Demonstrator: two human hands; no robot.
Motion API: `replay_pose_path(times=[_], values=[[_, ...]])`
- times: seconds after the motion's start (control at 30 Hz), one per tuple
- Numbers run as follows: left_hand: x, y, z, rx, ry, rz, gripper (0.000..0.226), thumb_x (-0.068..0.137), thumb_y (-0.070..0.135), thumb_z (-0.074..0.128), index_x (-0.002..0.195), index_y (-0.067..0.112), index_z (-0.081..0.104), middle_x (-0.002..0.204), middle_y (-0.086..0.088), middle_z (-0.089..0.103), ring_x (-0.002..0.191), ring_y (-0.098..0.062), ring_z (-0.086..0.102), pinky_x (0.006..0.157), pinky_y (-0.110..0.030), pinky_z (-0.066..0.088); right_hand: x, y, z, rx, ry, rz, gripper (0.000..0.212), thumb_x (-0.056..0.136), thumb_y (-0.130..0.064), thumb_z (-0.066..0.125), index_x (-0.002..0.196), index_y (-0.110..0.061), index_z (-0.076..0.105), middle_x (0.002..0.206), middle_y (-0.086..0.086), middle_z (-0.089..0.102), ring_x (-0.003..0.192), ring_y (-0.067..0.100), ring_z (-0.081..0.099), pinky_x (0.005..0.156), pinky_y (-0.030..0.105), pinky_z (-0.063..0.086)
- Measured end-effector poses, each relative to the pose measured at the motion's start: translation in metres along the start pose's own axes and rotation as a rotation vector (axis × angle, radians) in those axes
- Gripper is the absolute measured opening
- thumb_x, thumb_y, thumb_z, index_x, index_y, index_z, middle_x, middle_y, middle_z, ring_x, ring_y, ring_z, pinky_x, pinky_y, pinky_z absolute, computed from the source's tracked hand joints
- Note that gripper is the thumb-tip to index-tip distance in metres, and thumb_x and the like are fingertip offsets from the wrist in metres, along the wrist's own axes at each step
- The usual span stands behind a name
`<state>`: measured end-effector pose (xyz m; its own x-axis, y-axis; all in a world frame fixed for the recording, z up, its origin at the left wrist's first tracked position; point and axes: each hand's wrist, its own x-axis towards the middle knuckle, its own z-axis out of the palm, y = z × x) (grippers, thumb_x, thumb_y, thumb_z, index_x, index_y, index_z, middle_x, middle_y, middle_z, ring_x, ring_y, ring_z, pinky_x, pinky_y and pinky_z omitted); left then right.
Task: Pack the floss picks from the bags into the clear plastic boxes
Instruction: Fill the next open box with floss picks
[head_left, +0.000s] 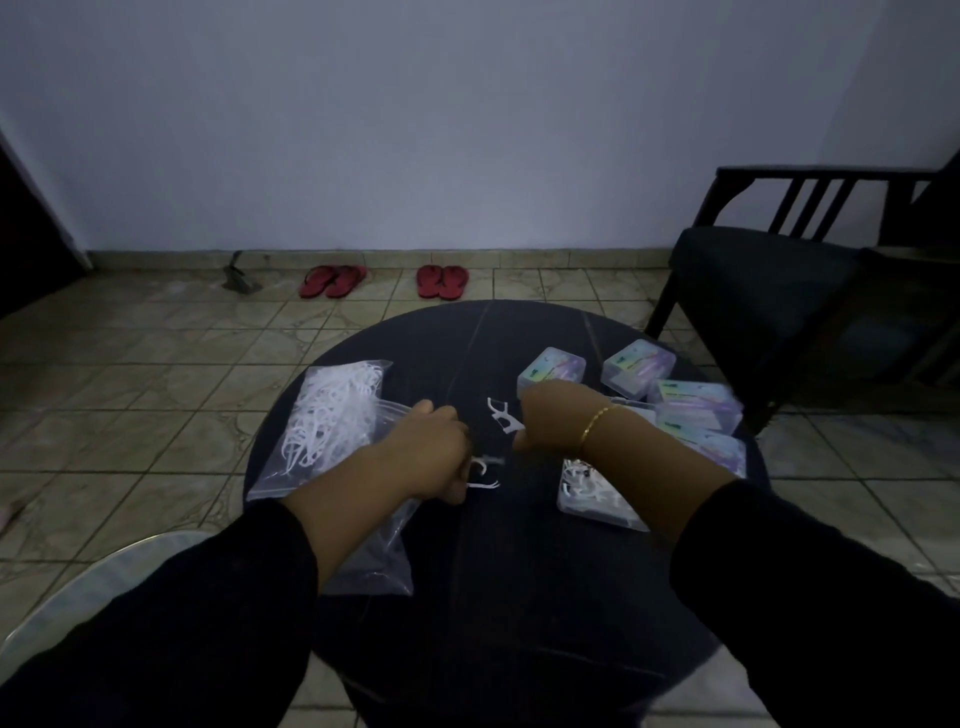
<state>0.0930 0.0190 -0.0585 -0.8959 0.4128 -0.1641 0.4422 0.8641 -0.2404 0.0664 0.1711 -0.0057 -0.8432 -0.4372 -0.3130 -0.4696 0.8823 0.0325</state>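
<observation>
Head view: both hands over loose floss picks on dark round table

Head view, dim light. Floss picks are small, white, Y-shaped with thin handles. A few loose picks (503, 415) lie on the round table (457, 338) between the two hands; more loose ones (483, 475) sit just beside the left hand's thumb side.

Left hand (434, 447): fingers curled, resting on the mouth of a clear zip bag (322, 431). Whether it pinches the bag or a pick, cannot tell. The bag, on the hand's outer side, is full of white picks.

Right hand (550, 415): back toward the camera, fingers curled down and hidden; gold bracelet (597, 421) on the wrist. What it holds, cannot tell.

An open clear box (592, 493) sits under the right forearm, partly filled with white picks. Beyond and outward of the right hand, several closed clear boxes (639, 366) with pastel labels are clustered close together; contents unclear.
</observation>
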Motion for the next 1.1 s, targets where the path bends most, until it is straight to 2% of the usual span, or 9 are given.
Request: replay_pose_path(times=[0.07, 0.1, 0.2, 0.27, 0.43, 0.57, 0.67, 0.87, 1.1], values=[[0.003, 0.002, 0.002, 0.015, -0.004, 0.011, 0.023, 0.075, 0.043, 0.062, 0.086, 0.024, 0.068, 0.096, 0.007, 0.059, 0.101, -0.014, 0.045, 0.078, -0.029, 0.024, -0.010, 0.012, 0.000, 0.013, -0.002, 0.021, 0.047, 0.095, -0.037, 0.051, 0.126, -0.001, 0.051, 0.118, 0.014, 0.059, 0.108, 0.025, 0.056, 0.087, 0.030, 0.045], [0.004, 0.003, 0.002, 0.027, -0.006, 0.017, 0.025, 0.075, 0.045, 0.061, 0.085, 0.023, 0.069, 0.093, 0.007, 0.059, 0.100, -0.014, 0.045, 0.078, -0.030, 0.024, -0.015, 0.019, 0.001, 0.008, -0.019, 0.031, 0.043, 0.095, -0.037, 0.052, 0.120, -0.002, 0.055, 0.106, 0.012, 0.061, 0.099, 0.023, 0.057, 0.083, 0.029, 0.045], [0.007, 0.009, 0.003, 0.058, 0.013, 0.044, 0.029, 0.076, 0.048, 0.058, 0.084, 0.023, 0.070, 0.086, 0.008, 0.054, 0.098, -0.013, 0.044, 0.079, -0.030, 0.025, -0.024, 0.043, 0.013, 0.017, -0.020, 0.044, 0.025, 0.091, -0.037, 0.057, 0.082, -0.013, 0.056, 0.071, -0.001, 0.052, 0.067, 0.011, 0.051, 0.068, 0.023, 0.044], [0.009, 0.011, 0.003, 0.051, 0.050, 0.056, 0.027, 0.077, 0.048, 0.057, 0.084, 0.024, 0.069, 0.087, 0.009, 0.055, 0.097, -0.012, 0.044, 0.081, -0.030, 0.026, -0.032, 0.053, 0.019, -0.002, -0.008, 0.049, 0.029, 0.090, -0.036, 0.058, 0.072, -0.016, 0.048, 0.066, -0.003, 0.049, 0.061, 0.009, 0.048, 0.064, 0.023, 0.043], [0.019, 0.012, -0.001, 0.018, 0.106, 0.008, 0.019, 0.079, 0.045, 0.057, 0.084, 0.028, 0.065, 0.094, 0.010, 0.057, 0.096, -0.011, 0.047, 0.086, -0.031, 0.028, -0.045, 0.066, 0.033, -0.098, 0.010, 0.041, 0.025, 0.088, -0.036, 0.058, 0.093, -0.012, 0.062, 0.083, 0.001, 0.056, 0.081, 0.015, 0.055, 0.078, 0.029, 0.051], [0.027, 0.014, 0.000, -0.040, -0.026, -0.079, 0.016, 0.084, 0.038, 0.057, 0.091, 0.026, 0.064, 0.102, 0.007, 0.059, 0.094, -0.013, 0.055, 0.094, -0.034, 0.029, -0.045, 0.071, 0.040, -0.107, 0.058, 0.041, 0.029, 0.090, -0.038, 0.057, 0.102, -0.012, 0.062, 0.097, 0.004, 0.059, 0.089, 0.016, 0.053, 0.084, 0.031, 0.050], [0.031, 0.015, -0.002, -0.175, -0.086, -0.152, 0.015, 0.089, 0.029, 0.056, 0.100, 0.025, 0.065, 0.107, 0.007, 0.063, 0.098, -0.013, 0.057, 0.099, -0.035, 0.027, -0.045, 0.076, 0.043, -0.045, 0.109, 0.049, 0.033, 0.091, -0.042, 0.055, 0.105, -0.012, 0.063, 0.105, 0.005, 0.063, 0.090, 0.016, 0.054, 0.084, 0.030, 0.048], [0.031, 0.016, 0.002, -0.268, -0.032, -0.233, 0.033, 0.089, 0.028, 0.059, 0.121, 0.028, 0.052, 0.107, 0.009, 0.065, 0.102, -0.012, 0.057, 0.098, -0.033, 0.023, -0.053, 0.082, 0.052, 0.090, 0.263, 0.055, 0.041, 0.091, -0.045, 0.055, 0.120, -0.017, 0.061, 0.118, 0.003, 0.062, 0.110, 0.016, 0.053, 0.095, 0.028, 0.042], [0.035, 0.023, -0.005, -0.202, -0.144, -0.286, 0.033, 0.085, 0.037, 0.062, 0.118, 0.030, 0.059, 0.110, 0.010, 0.063, 0.105, -0.012, 0.056, 0.097, -0.036, 0.022, -0.071, 0.080, 0.071, 0.295, 0.454, 0.098, 0.043, 0.092, -0.045, 0.053, 0.128, -0.022, 0.055, 0.122, -0.001, 0.056, 0.115, 0.014, 0.045, 0.095, 0.026, 0.038]])
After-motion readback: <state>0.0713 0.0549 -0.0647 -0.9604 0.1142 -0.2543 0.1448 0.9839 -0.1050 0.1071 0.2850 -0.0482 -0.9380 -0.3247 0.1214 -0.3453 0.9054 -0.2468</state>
